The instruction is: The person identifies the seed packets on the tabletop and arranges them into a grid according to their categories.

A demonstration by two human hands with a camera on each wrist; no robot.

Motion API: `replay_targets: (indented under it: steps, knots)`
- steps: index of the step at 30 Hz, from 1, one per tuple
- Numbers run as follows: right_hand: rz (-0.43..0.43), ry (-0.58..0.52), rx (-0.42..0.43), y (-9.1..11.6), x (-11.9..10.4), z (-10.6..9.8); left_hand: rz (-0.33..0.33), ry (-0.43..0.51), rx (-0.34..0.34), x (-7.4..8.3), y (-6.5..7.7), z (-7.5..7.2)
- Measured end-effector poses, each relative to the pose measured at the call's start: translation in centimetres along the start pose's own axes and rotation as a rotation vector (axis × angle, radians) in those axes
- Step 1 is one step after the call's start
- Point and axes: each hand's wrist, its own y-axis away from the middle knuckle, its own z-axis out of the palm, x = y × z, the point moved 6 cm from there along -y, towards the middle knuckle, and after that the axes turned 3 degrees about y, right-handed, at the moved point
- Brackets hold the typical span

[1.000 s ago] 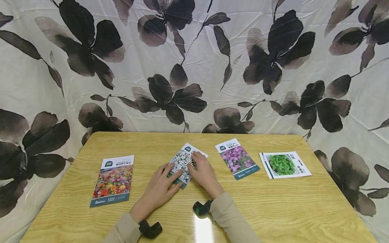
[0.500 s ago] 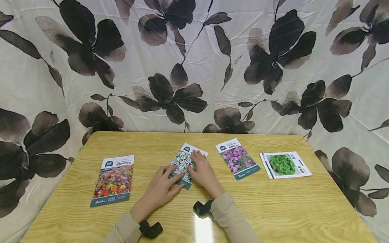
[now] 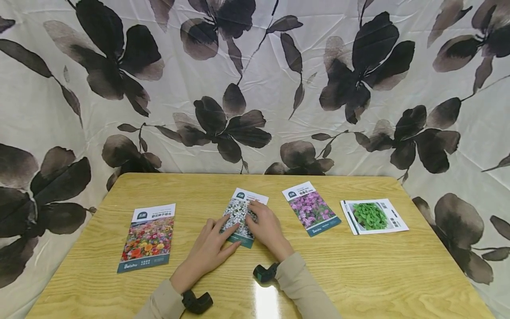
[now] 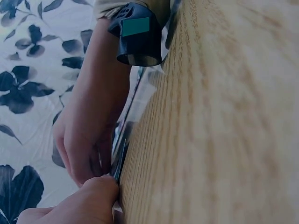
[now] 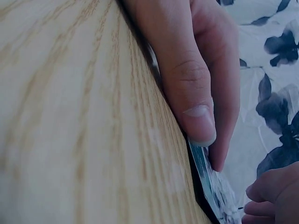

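A seed packet with white flowers [image 3: 238,212] lies flat mid-table, its teal lower band toward me. My left hand [image 3: 207,248] rests on its lower left part, fingers spread. In the right wrist view, the thumb of the left hand [image 5: 182,56] lies at the packet's edge [image 5: 205,179]. My right hand [image 3: 270,227] touches the packet's right side with thumb and fingers, covering part of the print. From the left wrist view the right hand [image 4: 86,130] reaches down to the packet beyond the left thumb [image 4: 98,193].
On the wooden table [image 3: 338,274], a wildflower packet [image 3: 148,237] lies at left. Right of my hands are a purple-flower packet [image 3: 311,208] and a sideways green-leaf packet [image 3: 373,216]. A floral cloth [image 3: 287,133] hangs behind the table.
The white-flower packet has turned anticlockwise, its top swinging left, so it lies straighter before me. Both hands have stayed on it with small finger movements. The other packets have not moved.
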Motion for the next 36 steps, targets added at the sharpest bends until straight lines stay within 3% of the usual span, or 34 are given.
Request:
replay_targets:
  steps: [9,23,36]
  knots:
    - [-0.052,0.035,-0.031,0.0,-0.4,0.1,0.001,0.003,-0.006,0.0,0.0,0.1]
    - [-0.034,-0.006,-0.13,0.2,-0.1,0.8,0.002,0.109,-0.035,0.0,0.0,0.3]
    - [-0.073,-0.013,-0.124,0.2,-0.1,1.1,0.04,0.069,0.01,0.4,-0.7,0.4]
